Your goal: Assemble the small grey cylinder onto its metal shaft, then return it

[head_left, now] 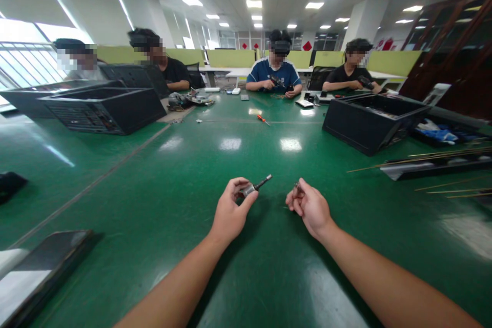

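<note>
My left hand (231,210) is closed around a silver cylinder with a thin dark shaft (263,182), which looks like a small motor. The shaft points up and to the right, toward my other hand. To the right, my right hand (310,207) pinches a small metal part (296,188) between thumb and fingers; its exact kind is too small to make out. Both hands hover low over the green tabletop (265,261), a short gap apart, and the held things do not touch.
Black computer cases (369,125) stand at right and left. An orange screwdriver (263,119) lies ahead. Thin brass-coloured rods (384,168) stick out at right, and a dark flat panel (49,261) lies near left. Several people sit across the table, one handling a power drill (277,82).
</note>
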`<state>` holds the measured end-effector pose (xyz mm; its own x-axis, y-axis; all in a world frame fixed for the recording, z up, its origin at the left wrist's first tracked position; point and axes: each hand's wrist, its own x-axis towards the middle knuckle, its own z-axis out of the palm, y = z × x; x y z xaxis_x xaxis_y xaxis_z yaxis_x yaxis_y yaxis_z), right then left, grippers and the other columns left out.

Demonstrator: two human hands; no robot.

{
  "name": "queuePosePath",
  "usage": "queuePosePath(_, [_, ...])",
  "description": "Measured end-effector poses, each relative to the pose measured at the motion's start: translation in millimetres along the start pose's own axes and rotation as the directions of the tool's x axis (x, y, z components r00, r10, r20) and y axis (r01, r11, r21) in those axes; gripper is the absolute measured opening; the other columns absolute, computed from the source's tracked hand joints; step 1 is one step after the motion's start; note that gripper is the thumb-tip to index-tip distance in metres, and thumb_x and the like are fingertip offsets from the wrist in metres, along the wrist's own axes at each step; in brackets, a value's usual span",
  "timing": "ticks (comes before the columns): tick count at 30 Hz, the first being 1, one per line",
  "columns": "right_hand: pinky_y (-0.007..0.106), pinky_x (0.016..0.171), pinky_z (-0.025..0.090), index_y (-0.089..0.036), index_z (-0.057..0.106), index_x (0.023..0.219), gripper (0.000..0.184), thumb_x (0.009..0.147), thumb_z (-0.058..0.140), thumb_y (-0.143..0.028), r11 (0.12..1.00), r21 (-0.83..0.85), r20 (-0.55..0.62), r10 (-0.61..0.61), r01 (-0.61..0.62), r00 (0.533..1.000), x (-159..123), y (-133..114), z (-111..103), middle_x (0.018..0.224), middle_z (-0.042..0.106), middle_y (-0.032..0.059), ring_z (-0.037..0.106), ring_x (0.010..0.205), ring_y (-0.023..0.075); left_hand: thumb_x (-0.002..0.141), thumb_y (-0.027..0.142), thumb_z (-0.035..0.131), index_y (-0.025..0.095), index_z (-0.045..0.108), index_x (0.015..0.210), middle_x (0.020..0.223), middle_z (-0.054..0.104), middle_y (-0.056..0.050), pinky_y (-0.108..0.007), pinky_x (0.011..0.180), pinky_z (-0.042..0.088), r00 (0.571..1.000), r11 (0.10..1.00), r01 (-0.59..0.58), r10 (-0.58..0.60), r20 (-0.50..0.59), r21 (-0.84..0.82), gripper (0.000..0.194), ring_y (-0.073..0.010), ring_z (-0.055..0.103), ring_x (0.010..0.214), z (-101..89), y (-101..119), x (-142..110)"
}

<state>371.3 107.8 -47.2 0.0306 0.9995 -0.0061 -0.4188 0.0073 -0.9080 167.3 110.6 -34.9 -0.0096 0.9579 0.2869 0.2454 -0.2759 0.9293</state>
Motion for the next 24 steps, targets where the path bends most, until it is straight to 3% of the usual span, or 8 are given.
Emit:
queuePosePath(3, [0.022,0.04,0.03,-0.017,0.051,0.062,0.045,0.087,0.052,-0.054,1.0,0.017,0.01,-0.002,0.002,1.0,2,1,-2,0.056,0.065,0.0054,0.043,0.034,0.007,0.084,0.043,0.06,0.018,0.053,0.129,0.103,0.069,-0.006,-0.034,0.092,0.047,0.995,0.997,0.081,-0.08,-0.064,0.017,0.052,-0.0198,0.065,0.098,-4.4,-7,7])
queuePosePath(6, [0.022,0.039,0.028,-0.017,0.051,0.063,0.045,0.087,0.053,-0.054,1.0,0.019,0.012,-0.002,0.001,1.0,3,2,-2,0.055,0.065,0.005,0.043,0.034,0.0072,0.083,0.047,0.06,0.018,0.054,0.132,0.107,0.068,-0.007,-0.036,0.095,0.046,0.98,0.989,0.144,-0.145,-0.138,-0.012,0.058,-0.0217,0.064,0.102,-9.0,-13,12])
queuePosePath(12, [0.022,0.04,0.029,-0.017,0.052,0.066,0.043,0.087,0.053,-0.054,0.999,0.03,0.026,-0.011,0.011,1.0,6,5,-3,0.056,0.065,0.0043,0.041,0.033,0.0067,0.077,0.043,0.066,0.016,0.057,0.119,0.105,0.064,-0.007,-0.038,0.092,0.052,0.955,0.938,0.187,-0.243,-0.171,-0.292,0.05,-0.0199,0.068,0.094,-11.1,-12,17])
queuePosePath(14, [0.022,0.041,0.031,-0.017,0.052,0.067,0.042,0.087,0.053,-0.054,0.999,0.034,0.035,-0.019,0.018,0.999,7,5,-2,0.056,0.066,0.004,0.041,0.033,0.0064,0.076,0.043,0.067,0.016,0.057,0.113,0.106,0.063,-0.008,-0.038,0.093,0.052,0.948,0.931,0.203,-0.265,-0.178,-0.304,0.047,-0.0199,0.068,0.094,-16.2,-9,18])
queuePosePath(16, [0.022,0.041,0.032,-0.017,0.053,0.067,0.043,0.086,0.054,-0.055,0.999,0.036,0.041,-0.019,0.017,0.999,7,5,-1,0.056,0.065,0.0037,0.04,0.033,0.0063,0.075,0.045,0.067,0.015,0.058,0.111,0.104,0.065,-0.009,-0.04,0.096,0.05,0.948,0.961,0.214,-0.247,-0.2,-0.172,0.048,-0.0215,0.066,0.096,-28.4,-4,17])
queuePosePath(18, [0.022,0.041,0.033,-0.017,0.053,0.068,0.043,0.084,0.055,-0.056,0.999,0.04,0.044,-0.015,0.013,0.999,8,5,-1,0.056,0.065,0.0033,0.04,0.033,0.006,0.075,0.049,0.065,0.016,0.059,0.114,0.103,0.067,-0.01,-0.043,0.098,0.047,0.956,0.977,0.205,-0.186,-0.227,0.061,0.052,-0.0238,0.065,0.096,-48.2,1,14])
queuePosePath(21, [0.021,0.04,0.03,-0.017,0.053,0.071,0.041,0.083,0.057,-0.056,0.999,0.048,0.049,-0.005,0.003,0.999,9,5,0,0.056,0.065,0.0024,0.04,0.033,0.0059,0.078,0.052,0.059,0.02,0.053,0.129,0.111,0.068,-0.01,-0.047,0.101,0.045,0.966,0.917,0.174,-0.088,-0.243,0.358,0.06,-0.0262,0.066,0.098,-89.0,8,1])
queuePosePath(24, [0.021,0.038,0.028,-0.017,0.053,0.075,0.039,0.082,0.058,-0.055,0.999,0.045,0.061,-0.011,0.008,0.998,10,5,0,0.056,0.065,0.0014,0.039,0.033,0.0056,0.079,0.053,0.054,0.022,0.038,0.142,0.122,0.065,-0.012,-0.047,0.103,0.044,0.962,0.844,0.197,-0.066,-0.266,0.499,0.071,-0.0286,0.066,0.106,-133.9,10,-24])
